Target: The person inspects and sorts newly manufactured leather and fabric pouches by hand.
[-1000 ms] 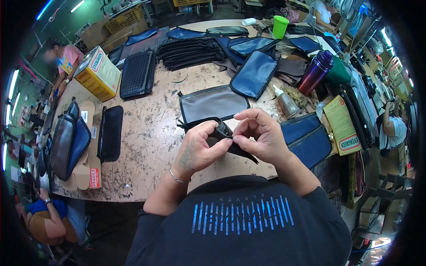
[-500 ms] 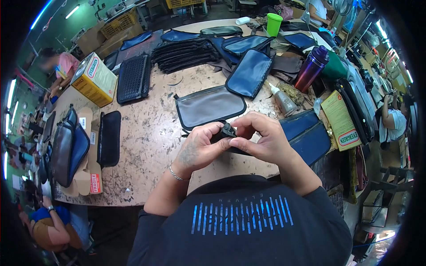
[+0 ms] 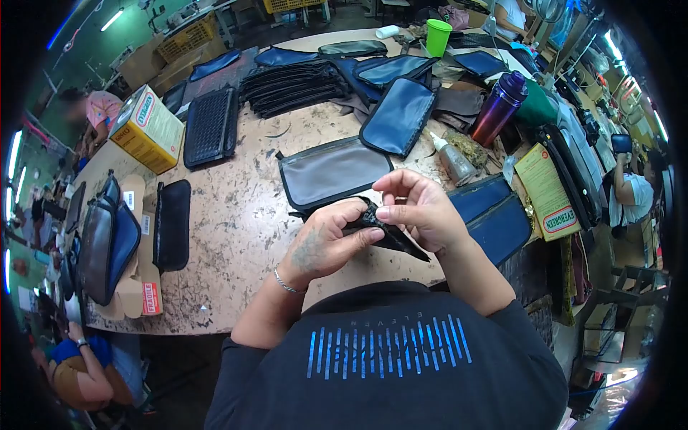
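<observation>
While pinched on a black strap, left hand and right hand, both closed.

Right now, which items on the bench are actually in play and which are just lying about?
In play:
left hand
right hand
black leather strip, pinched between both hands

Lying about:
grey zip pouch
blue pouch
purple bottle
green cup
glue bottle
yellow box
</observation>
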Motion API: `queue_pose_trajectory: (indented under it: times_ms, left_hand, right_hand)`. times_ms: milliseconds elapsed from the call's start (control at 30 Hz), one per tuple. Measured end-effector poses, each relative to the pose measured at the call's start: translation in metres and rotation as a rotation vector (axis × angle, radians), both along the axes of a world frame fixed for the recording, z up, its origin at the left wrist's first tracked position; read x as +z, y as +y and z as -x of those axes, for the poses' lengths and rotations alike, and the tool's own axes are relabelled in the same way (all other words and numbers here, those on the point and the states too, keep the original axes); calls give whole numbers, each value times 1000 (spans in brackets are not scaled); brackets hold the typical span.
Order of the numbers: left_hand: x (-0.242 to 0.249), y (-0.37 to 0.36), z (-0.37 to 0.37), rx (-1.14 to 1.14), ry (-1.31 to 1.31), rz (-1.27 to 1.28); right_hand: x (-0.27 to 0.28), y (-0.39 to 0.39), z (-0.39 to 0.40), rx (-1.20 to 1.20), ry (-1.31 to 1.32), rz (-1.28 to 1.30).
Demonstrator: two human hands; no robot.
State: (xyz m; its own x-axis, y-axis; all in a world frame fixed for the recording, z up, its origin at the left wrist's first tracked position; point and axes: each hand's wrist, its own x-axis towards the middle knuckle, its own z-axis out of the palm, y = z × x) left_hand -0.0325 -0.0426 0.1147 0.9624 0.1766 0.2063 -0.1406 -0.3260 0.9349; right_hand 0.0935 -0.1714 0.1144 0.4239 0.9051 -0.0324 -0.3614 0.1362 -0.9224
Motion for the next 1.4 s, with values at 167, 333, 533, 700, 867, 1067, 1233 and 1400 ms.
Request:
queue_pose_trajectory:
  times_ms: [167, 333, 533, 700, 867, 1067, 1233, 1400]
  left_hand:
    - [-4, 6, -3, -153, -201, -115]
    - [-7, 4, 2, -72, -35, 140]
    - [-17, 7, -2, -109, 8, 163]
    - [5, 12, -3, -163, 12, 22]
    - [49, 28, -7, -282, -34, -478]
    - [37, 49, -3, -305, 337, -222]
    - [5, 47, -1, -247, 232, 232]
    - [17, 25, 2, -27, 214, -17]
  right_hand:
    - [-13, 4, -4, 119, 285, -10]
    - [-14, 5, 2, 107, 330, -1]
    - [-20, 4, -2, 145, 356, -12]
    - [-27, 11, -21, 52, -90, -412]
    - [2, 22, -23, 310, -510, -321]
    - [0, 20, -31, 296, -627, -99]
    - [-9, 14, -33, 246, -637, -108]
    - [-11, 8, -33, 226, -617, -68]
